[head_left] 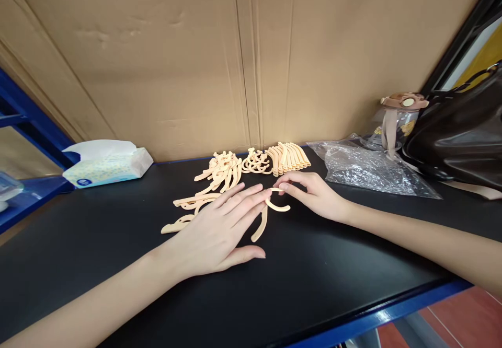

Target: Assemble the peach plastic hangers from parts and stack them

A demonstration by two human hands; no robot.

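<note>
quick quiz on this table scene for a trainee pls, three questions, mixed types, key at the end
1. Multiple choice: which thing stands next to the clear plastic bag?
a) a stapler
b) a drink bottle
c) a pair of scissors

2. True or false: the left hand is palm down, while the right hand pinches a slim curved piece.

3. Fill in left, middle or right: of the three piles at the back of the table, the neatly lined-up pile is the ____ one.

Key: 1 b; 2 true; 3 right
</note>
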